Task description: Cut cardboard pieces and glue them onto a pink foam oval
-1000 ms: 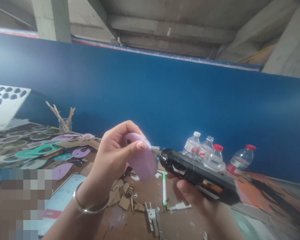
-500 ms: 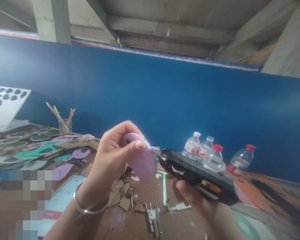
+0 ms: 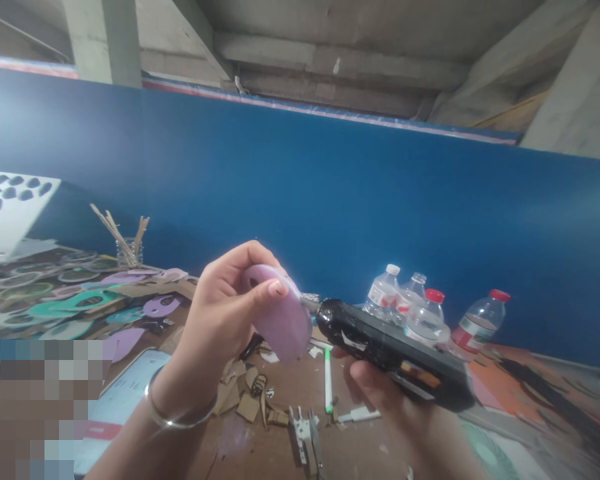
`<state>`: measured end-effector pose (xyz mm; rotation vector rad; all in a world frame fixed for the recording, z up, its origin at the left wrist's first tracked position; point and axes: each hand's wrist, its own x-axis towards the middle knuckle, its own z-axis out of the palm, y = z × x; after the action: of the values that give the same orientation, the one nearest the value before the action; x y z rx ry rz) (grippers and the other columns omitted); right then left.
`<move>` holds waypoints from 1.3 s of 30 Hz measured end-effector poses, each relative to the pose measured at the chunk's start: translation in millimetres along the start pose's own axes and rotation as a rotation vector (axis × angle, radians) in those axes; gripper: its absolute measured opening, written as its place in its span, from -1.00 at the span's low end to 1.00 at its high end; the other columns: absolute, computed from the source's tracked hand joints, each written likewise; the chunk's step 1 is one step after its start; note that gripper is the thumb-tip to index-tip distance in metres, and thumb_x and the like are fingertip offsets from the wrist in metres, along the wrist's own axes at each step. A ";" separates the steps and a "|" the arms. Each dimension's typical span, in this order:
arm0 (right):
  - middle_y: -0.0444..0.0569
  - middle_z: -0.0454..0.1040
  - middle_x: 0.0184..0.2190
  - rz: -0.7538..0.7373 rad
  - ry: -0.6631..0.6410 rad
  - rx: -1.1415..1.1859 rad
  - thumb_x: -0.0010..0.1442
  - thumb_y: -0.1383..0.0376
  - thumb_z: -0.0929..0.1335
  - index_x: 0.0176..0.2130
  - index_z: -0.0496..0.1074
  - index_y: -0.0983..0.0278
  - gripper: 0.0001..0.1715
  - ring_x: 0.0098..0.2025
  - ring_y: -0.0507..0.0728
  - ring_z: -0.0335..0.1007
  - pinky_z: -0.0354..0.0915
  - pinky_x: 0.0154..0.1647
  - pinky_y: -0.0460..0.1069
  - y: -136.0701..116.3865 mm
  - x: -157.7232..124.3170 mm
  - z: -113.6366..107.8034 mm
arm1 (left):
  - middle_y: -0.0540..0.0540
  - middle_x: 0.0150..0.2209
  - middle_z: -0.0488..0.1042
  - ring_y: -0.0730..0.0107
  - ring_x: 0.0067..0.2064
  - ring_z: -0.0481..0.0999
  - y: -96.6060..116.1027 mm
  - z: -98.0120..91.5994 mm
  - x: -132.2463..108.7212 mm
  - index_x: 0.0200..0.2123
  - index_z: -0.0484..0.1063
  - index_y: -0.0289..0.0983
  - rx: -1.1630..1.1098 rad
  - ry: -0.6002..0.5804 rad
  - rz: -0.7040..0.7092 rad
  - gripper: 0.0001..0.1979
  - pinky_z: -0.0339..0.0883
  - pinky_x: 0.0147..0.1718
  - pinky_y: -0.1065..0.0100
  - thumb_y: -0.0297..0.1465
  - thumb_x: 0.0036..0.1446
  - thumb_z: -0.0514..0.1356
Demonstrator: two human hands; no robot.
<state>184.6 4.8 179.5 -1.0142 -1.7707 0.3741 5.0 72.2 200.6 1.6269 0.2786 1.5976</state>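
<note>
Pinched between the thumb and fingers of my left hand [image 3: 233, 300] is a curved lilac cutout piece [image 3: 285, 323], tilted on edge above the table. My right hand [image 3: 390, 393] is wrapped around a black hot glue gun [image 3: 395, 350] from below; most of its fingers are hidden behind the tool. The glue gun points left, and its nozzle tip meets the right edge of the lilac piece. Whether glue is coming out is too small to tell.
Cardboard scraps [image 3: 250, 397], a green-and-white marker [image 3: 329, 380] and a metal tool [image 3: 305, 433] lie below my hands. Several plastic bottles [image 3: 425, 320] stand at right. A phone [image 3: 125, 407], coloured cutouts [image 3: 75, 303] and a cup of sticks [image 3: 130, 250] are at left.
The view has shifted very slightly. The glue gun's tip stays at the edge of the lilac piece, and both hands keep their hold.
</note>
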 end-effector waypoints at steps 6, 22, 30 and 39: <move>-0.17 0.30 -0.68 -0.003 0.014 -0.031 0.05 0.02 0.30 -0.50 0.38 0.19 -0.69 -0.66 -0.02 0.18 0.15 -0.70 -0.09 1.2 -2.3 0.7 | -0.01 -0.57 0.36 0.51 -0.56 0.35 1.7 -0.2 0.4 -0.49 0.31 -0.28 0.024 0.010 -0.008 -0.83 0.22 -0.65 0.48 -0.33 -0.05 0.24; -0.18 0.31 -0.69 -0.047 0.100 -0.076 0.02 0.13 0.34 -0.54 0.38 0.19 -0.78 -0.67 -0.01 0.23 0.20 -0.70 -0.09 -0.1 -2.4 1.7 | 0.01 -0.56 0.33 0.51 -0.55 0.35 1.0 2.3 -1.2 -0.47 0.29 -0.27 0.005 0.055 -0.009 -0.84 0.21 -0.66 0.49 -0.34 -0.04 0.22; -0.18 0.32 -0.70 -0.016 0.075 -0.068 0.02 0.14 0.34 -0.53 0.40 0.19 -0.79 -0.67 -0.01 0.23 0.20 -0.69 -0.08 0.6 -3.2 2.6 | 0.01 -0.56 0.33 0.53 -0.56 0.34 0.1 3.1 -1.5 -0.48 0.28 -0.27 -0.007 0.068 -0.002 -0.83 0.21 -0.67 0.50 -0.32 -0.03 0.22; -0.17 0.32 -0.70 0.007 0.070 -0.050 0.03 0.10 0.33 -0.52 0.39 0.19 -0.75 -0.67 0.00 0.23 0.21 -0.70 -0.08 -1.5 -3.1 2.6 | 0.03 -0.56 0.31 0.56 -0.58 0.33 -0.9 4.7 -2.9 -0.47 0.26 -0.27 -0.062 0.097 0.000 -0.83 0.19 -0.69 0.52 -0.34 -0.02 0.21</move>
<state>182.0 2.1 177.5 -1.0565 -1.7220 0.2964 9.1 69.1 198.5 1.5048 0.2765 1.6717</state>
